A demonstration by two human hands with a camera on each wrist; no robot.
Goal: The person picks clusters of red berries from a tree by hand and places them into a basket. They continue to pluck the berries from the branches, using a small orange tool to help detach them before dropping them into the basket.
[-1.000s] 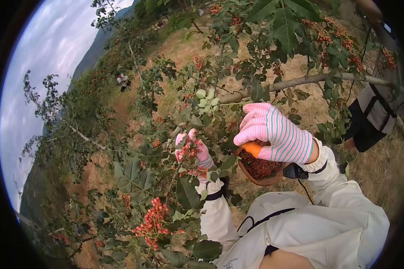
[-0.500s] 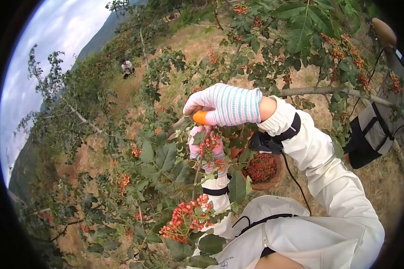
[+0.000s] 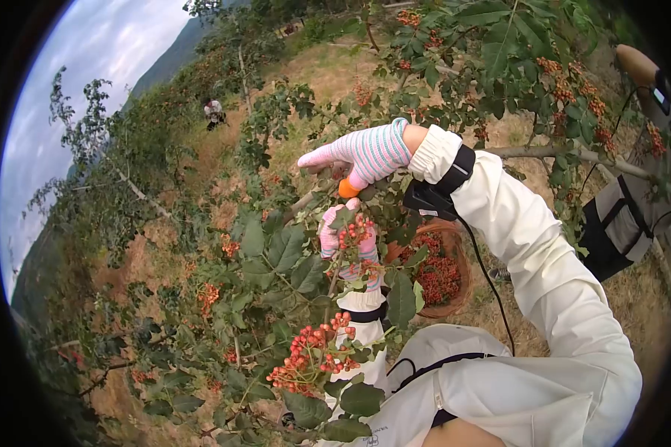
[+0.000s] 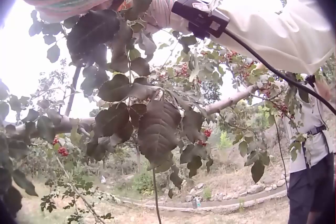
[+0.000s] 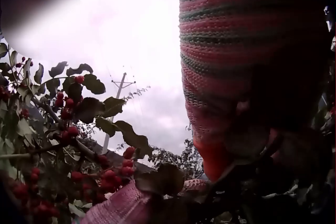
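Observation:
In the head view my gloved right hand (image 3: 365, 156) reaches left over a branch (image 3: 302, 205), its fingers pointing left and its orange-tipped thumb held apart below. Dark leaves cross the gap beneath the fingers in the right wrist view. Just below, my left hand (image 3: 332, 231), in a matching pink striped glove, is raised with curled fingers at a leafy twig (image 3: 334, 276); leaves and a cluster of red berries (image 3: 356, 232) partly hide its grip. A larger red berry cluster (image 3: 313, 354) hangs nearer my body.
A basket (image 3: 466, 268) partly filled with red berries is below my right forearm. Berry-laden branches surround both hands, and a thick limb (image 3: 529, 151) runs off to the right. One person (image 3: 215, 112) is far back among the bushes; another (image 4: 310, 150) stands nearby at right.
My right hand has moved left from above the basket to over the left hand, its fingers straightening. The view has shifted, and the left hand stays behind the berry cluster.

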